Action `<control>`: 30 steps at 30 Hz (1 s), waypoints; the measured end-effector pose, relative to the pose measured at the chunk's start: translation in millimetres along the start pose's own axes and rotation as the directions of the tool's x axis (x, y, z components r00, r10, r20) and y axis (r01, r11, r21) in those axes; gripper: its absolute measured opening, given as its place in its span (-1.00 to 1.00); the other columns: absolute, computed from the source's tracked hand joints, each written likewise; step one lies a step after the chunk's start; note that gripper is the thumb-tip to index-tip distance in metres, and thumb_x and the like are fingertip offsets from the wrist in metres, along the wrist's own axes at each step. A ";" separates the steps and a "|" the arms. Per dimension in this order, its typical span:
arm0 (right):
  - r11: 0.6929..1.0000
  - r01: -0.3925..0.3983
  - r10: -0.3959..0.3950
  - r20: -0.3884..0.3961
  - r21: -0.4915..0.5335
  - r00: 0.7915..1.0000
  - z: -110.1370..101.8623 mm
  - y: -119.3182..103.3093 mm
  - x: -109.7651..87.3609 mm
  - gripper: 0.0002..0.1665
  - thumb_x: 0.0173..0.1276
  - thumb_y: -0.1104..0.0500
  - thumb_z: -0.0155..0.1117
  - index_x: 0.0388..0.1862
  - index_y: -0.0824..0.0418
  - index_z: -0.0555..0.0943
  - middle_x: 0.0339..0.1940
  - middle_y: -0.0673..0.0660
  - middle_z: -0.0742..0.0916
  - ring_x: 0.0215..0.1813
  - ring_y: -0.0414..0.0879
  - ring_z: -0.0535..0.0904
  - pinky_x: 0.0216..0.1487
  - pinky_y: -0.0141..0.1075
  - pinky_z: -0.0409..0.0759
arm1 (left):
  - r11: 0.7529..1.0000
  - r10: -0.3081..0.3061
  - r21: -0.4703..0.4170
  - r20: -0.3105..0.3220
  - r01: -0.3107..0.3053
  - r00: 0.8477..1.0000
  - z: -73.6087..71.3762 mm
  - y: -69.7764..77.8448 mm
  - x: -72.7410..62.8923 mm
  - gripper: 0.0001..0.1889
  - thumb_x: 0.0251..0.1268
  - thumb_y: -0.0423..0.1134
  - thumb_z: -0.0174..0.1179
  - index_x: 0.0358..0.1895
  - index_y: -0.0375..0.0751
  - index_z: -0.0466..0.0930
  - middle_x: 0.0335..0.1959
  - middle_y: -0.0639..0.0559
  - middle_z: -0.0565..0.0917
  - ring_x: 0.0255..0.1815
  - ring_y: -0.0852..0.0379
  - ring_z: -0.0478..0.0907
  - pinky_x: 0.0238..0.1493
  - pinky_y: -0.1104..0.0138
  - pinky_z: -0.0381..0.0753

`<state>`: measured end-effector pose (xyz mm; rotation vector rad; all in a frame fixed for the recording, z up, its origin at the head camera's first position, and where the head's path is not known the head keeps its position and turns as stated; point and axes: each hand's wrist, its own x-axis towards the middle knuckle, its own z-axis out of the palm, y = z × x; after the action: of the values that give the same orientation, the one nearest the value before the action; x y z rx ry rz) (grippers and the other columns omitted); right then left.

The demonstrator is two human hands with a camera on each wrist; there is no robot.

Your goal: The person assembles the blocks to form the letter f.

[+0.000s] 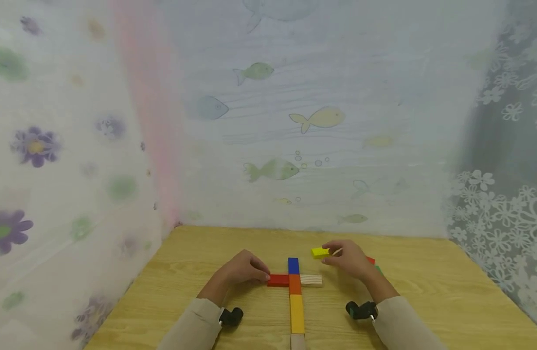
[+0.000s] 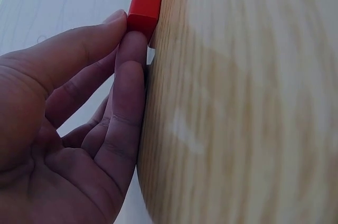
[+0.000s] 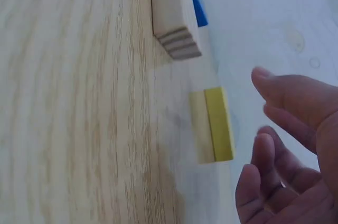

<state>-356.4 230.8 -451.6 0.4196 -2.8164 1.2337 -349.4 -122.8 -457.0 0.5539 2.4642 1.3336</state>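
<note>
Wooden blocks form a cross on the table: a red block [image 1: 278, 280] on the left, a blue block [image 1: 293, 266] at the far end, an orange block [image 1: 295, 284] in the middle, a plain wood block [image 1: 311, 280] on the right, and a long yellow-orange block [image 1: 297, 313] nearer me. My left hand [image 1: 244, 268] pinches the red block's outer end with thumb and fingertip. The right hand [image 1: 346, 257], fingers loosely bent and apart, holds nothing in the right wrist view. It hovers beside a loose yellow block [image 3: 219, 123] behind the cross.
Partly hidden behind my right hand lie another red block [image 1: 371, 260] and a green block [image 1: 379, 269]. A pale block [image 1: 297, 341] continues the cross's stem at the bottom edge. Behind the wooden table [image 1: 198, 238] hangs a fish-printed curtain [image 1: 321, 184].
</note>
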 end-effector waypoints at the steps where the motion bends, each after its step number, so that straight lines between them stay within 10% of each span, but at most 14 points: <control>1: 1.000 -0.016 0.016 -0.010 0.001 1.000 -0.4 0.7 0.6 -0.46 0.34 0.04 0.52 0.25 0.18 0.68 0.10 0.24 0.71 0.02 0.07 0.71 -0.05 -0.10 0.74 | 1.000 0.003 0.001 0.000 -0.003 1.000 1.3 0.1 -0.8 -0.85 0.25 -0.21 0.49 -0.19 -0.17 0.86 -0.31 0.02 0.82 -0.34 0.14 0.73 -0.21 0.27 0.75; 10: 0.998 -0.062 0.062 0.008 0.008 0.998 0.8 5.2 3.0 -0.32 0.32 0.18 0.51 0.40 0.29 0.55 0.27 0.46 0.61 0.15 0.30 0.66 0.00 0.01 0.73 | 1.000 -0.004 0.003 -0.019 0.005 1.000 8.3 5.6 -9.5 -0.86 0.26 -0.22 0.48 -0.18 -0.18 0.86 -0.31 0.02 0.83 -0.33 0.15 0.74 -0.21 0.28 0.75; 30: 0.986 -0.079 0.079 -0.002 -0.146 0.997 -1.2 12.9 14.1 -0.53 0.20 0.29 0.51 0.13 0.30 0.71 -0.10 0.22 0.78 -0.06 0.09 0.69 -0.12 -0.10 0.70 | 1.000 0.008 0.013 -0.032 -0.008 0.999 12.6 1.3 -14.0 -0.88 0.25 -0.23 0.48 -0.21 -0.16 0.86 -0.34 0.03 0.82 -0.36 0.17 0.71 -0.25 0.32 0.73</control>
<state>-373.4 236.8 -458.0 0.3058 -2.9277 1.0293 -331.5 -119.3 -461.6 0.5504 2.4998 1.3411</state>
